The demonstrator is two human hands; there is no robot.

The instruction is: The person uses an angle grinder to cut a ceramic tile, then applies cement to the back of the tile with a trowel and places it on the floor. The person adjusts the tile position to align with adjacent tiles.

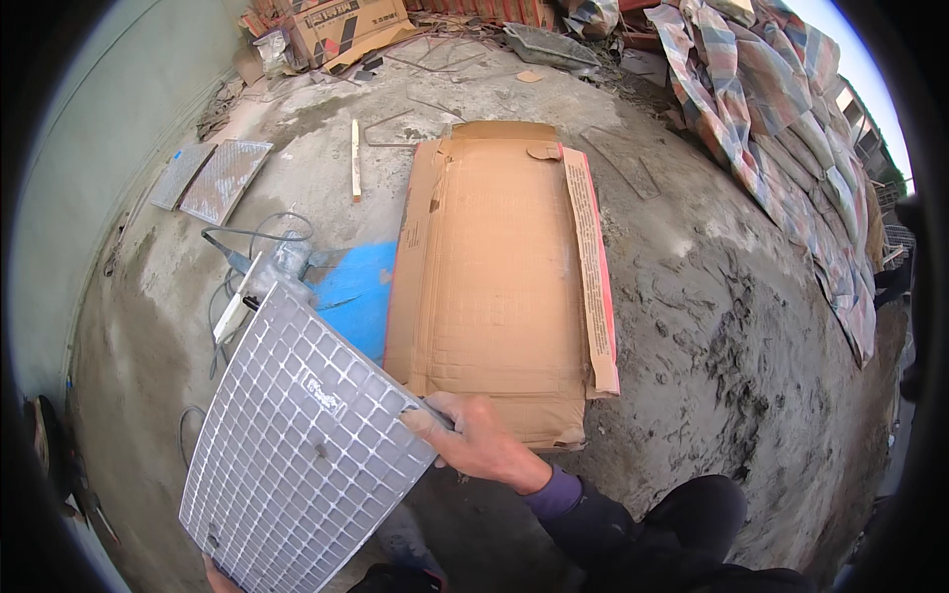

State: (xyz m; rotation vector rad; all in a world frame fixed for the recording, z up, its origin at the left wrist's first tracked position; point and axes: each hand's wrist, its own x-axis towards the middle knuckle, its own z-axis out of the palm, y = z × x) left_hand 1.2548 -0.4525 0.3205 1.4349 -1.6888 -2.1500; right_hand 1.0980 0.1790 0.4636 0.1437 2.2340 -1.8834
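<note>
I hold a square grey tile (292, 450) tilted up at the lower left, its gridded back facing me. My right hand (465, 440) grips its right corner, and my left hand (219, 576), mostly hidden, grips its lower-left edge. Beside the tile, on the floor, lies a long opened cardboard box (494, 277) with folded side flaps. Behind the tile is a white tool or fitting (237, 306) with a dark cable, partly hidden, next to a bright blue board or sheet (351, 287).
Two tiles (222, 178) lie by the left wall (84, 198), near a wooden strip (356, 158). At the back stand cardboard cartons (341, 30) and a grey trough (549, 47). Striped tarpaulin (761, 148) covers a pile at the right, beside rough wet concrete (732, 326).
</note>
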